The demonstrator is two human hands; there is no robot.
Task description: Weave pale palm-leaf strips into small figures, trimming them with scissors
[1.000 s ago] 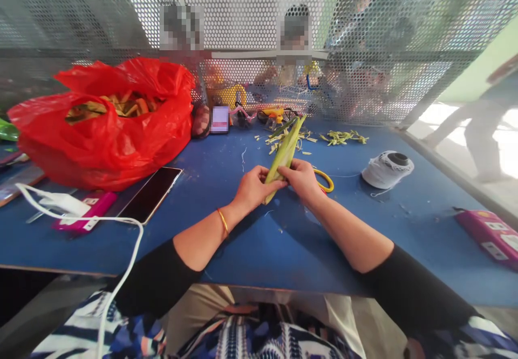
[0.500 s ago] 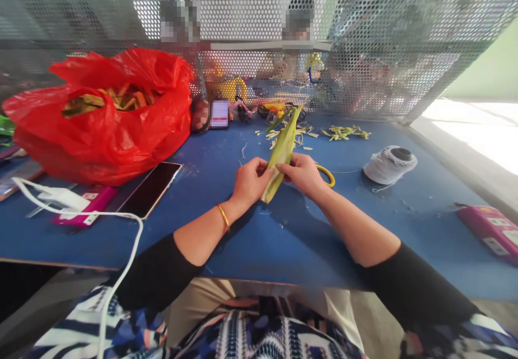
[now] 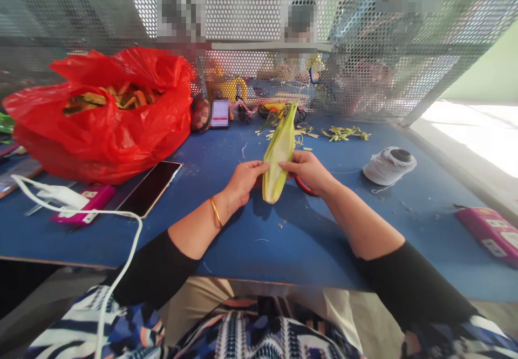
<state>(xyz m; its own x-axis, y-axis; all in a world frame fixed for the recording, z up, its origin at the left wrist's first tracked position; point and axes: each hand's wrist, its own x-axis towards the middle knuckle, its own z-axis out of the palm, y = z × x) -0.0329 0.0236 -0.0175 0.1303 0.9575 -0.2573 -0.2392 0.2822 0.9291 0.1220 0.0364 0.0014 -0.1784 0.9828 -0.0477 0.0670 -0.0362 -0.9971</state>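
Smooth, pale-green, boat-shaped husk (image 3: 279,159), ribbed toward its tip; left hand (image 3: 245,180) and right hand (image 3: 309,171) pinch its opposite edges.

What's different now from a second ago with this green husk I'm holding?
The husk has spread wider, its pale inner side more exposed. Your left hand has shifted slightly left; both hands still hold it. By your right hand, a red loop shows, the yellow one hidden. The spool and red bag stayed put.
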